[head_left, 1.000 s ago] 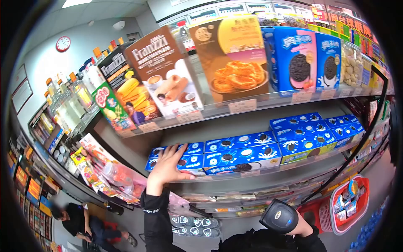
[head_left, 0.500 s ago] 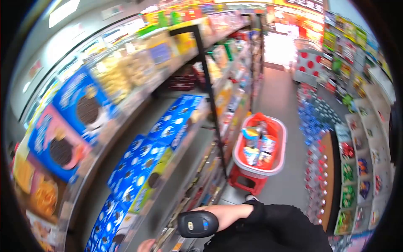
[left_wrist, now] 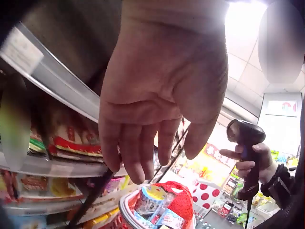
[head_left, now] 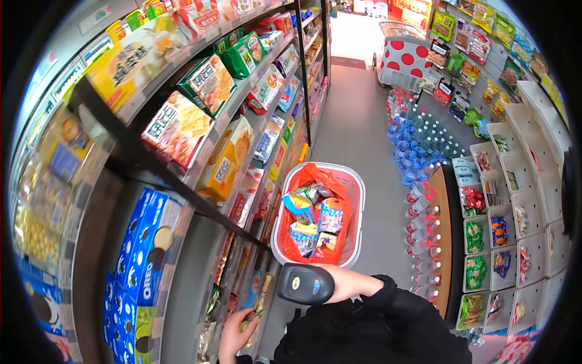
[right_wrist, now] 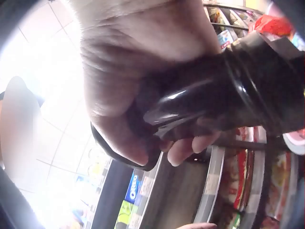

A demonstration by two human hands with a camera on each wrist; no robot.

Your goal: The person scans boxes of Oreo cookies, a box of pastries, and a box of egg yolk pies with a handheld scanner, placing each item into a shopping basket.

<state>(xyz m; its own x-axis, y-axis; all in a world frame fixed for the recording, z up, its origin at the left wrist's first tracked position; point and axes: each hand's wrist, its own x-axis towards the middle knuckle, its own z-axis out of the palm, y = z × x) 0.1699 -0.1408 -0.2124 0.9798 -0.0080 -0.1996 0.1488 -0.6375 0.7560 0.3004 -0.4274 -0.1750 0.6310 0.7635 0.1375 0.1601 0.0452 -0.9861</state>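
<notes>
Left of frame: black-framed metal shelving (head_left: 182, 187); blue rectangular cardboard cookie boxes (head_left: 138, 249) on a shelf, lower left. Centre, right of shelving: white oval plastic basket (head_left: 361, 203). In basket: open red plastic bag (head_left: 344, 183), small blue-and-white packets (head_left: 331, 213) inside it. Right of basket, in order: clear red-capped plastic bottles (head_left: 421, 236), brown wooden board (head_left: 444, 242), white plastic bins (head_left: 485, 242). Beyond basket, upper right of centre: white red-dotted freezer (head_left: 405, 60).

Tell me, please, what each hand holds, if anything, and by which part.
The right hand has its grip around the handle of the black scanner. The left hand holds nothing.
</notes>
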